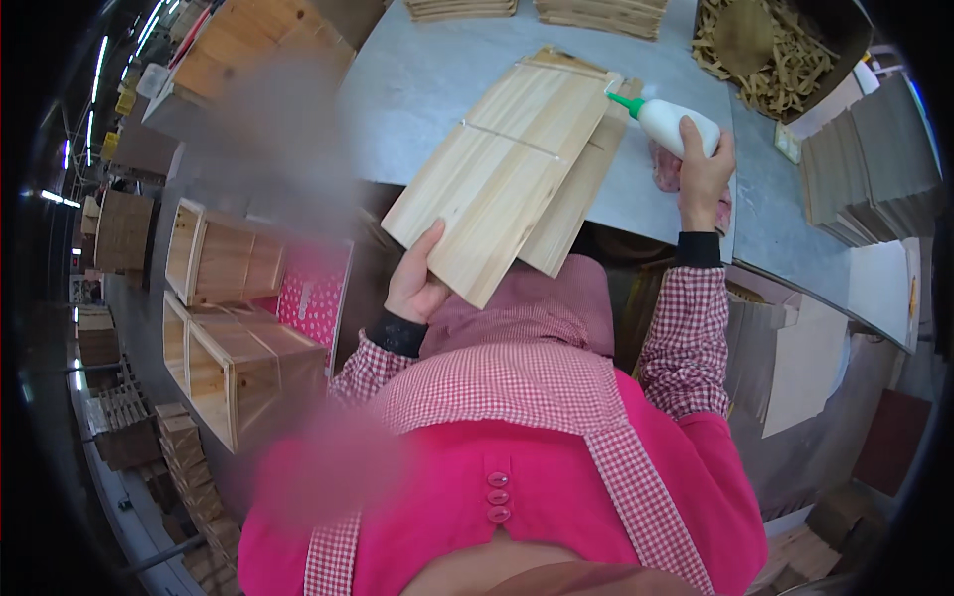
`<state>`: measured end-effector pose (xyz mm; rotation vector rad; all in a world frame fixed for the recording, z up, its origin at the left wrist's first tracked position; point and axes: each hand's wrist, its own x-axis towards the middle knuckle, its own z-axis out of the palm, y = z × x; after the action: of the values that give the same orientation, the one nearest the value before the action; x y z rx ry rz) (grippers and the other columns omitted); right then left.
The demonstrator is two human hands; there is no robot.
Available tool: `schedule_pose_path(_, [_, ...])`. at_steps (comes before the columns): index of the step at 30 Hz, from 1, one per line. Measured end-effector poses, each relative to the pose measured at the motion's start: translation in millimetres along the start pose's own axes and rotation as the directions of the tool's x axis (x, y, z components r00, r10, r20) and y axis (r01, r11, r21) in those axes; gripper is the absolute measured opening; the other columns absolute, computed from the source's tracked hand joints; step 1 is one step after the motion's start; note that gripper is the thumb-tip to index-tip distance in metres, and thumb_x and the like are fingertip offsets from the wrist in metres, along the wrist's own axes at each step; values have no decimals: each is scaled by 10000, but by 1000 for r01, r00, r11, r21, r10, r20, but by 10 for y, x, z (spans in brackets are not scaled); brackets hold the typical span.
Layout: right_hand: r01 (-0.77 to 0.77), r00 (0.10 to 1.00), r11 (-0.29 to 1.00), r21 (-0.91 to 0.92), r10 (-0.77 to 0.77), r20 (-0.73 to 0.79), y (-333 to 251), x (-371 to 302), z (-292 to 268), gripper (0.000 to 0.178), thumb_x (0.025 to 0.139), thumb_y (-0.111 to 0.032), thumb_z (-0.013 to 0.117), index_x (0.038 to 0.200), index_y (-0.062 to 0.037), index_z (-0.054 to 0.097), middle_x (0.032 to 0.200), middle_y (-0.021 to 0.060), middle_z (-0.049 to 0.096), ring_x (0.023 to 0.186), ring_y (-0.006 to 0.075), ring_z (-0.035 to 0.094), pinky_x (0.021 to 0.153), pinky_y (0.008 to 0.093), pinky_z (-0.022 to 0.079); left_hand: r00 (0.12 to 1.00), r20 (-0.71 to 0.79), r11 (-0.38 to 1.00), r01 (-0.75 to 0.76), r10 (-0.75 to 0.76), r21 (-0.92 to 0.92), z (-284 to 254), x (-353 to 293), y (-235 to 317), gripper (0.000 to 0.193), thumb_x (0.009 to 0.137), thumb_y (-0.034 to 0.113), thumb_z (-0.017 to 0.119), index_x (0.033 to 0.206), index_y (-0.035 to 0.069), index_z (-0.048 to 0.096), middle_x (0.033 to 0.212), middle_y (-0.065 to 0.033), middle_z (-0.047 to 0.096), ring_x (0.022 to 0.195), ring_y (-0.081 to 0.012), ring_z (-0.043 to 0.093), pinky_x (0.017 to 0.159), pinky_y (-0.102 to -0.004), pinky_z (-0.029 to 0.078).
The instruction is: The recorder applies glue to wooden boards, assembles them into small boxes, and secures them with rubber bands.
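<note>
My left hand (417, 280) grips the near left edge of a pale wooden panel (487, 189), which lies tilted over the table's front edge. Two narrow grooves cross the panel, one midway and one near its far end. A second wooden panel (566, 214) shows partly from beneath it on the right. In my right hand (704, 174) is a white squeeze bottle (676, 127) with a green nozzle. The nozzle's tip is at the panel's far right corner, by the end of the far groove. A whitish trace shows there.
The pale grey table (417, 89) bears stacks of wooden panels (601, 15) at the back. A box of wood strips (770, 50) stands at the far right, near a stack of grey boards (874, 149). Wooden crates (248, 358) stand to my left. A pinkish bundle (666, 164) lies under my right hand.
</note>
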<state>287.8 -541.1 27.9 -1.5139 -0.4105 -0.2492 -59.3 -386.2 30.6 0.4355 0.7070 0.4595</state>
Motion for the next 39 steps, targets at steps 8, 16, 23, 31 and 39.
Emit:
schedule_pose_path(8, [-219,937,972,87,185,295,-634,-661,-82,334,830,-238,723,996,4,562,824,50,595,586,80,536,469,217,431,995,86,997,-43,49,-64,21,118,99,487,941,154,570,1365,20,372,1332,-163,496,1216,-298,508,1028,-451,436])
schedule_pose_path(16, [-193,845,978,82,123,521,-1080,-1224,-190,331,836,-199,714,1048,-8,548,868,48,585,692,92,548,575,225,453,988,111,989,-92,105,-117,63,343,238,478,944,162,564,1356,-3,387,1330,-178,503,1227,-305,500,1060,-453,401])
schedule_pose_path(23, [-181,840,975,126,86,536,-1160,-1328,-141,336,832,-176,711,1063,-5,536,920,59,581,821,127,552,726,265,461,982,58,974,-171,181,-148,176,345,233,466,911,131,614,1323,20,427,1307,-160,525,1207,-297,519,1048,-462,416])
schedule_pose_path(31, [35,832,994,104,-87,548,-1168,-1415,-123,367,821,-177,715,1074,9,525,922,80,578,827,147,547,731,289,464,961,10,952,-271,275,-140,250,350,256,437,899,110,629,1290,37,449,1262,-131,549,1168,-284,545,1020,-447,447])
schedule_pose_path(39, [93,839,985,143,-155,521,-1119,-1365,-150,393,788,-158,717,1083,7,517,937,97,567,850,166,542,753,291,463,935,129,940,-311,329,-141,249,419,329,442,919,103,594,1325,41,431,1298,-130,528,1200,-272,518,1038,-425,425])
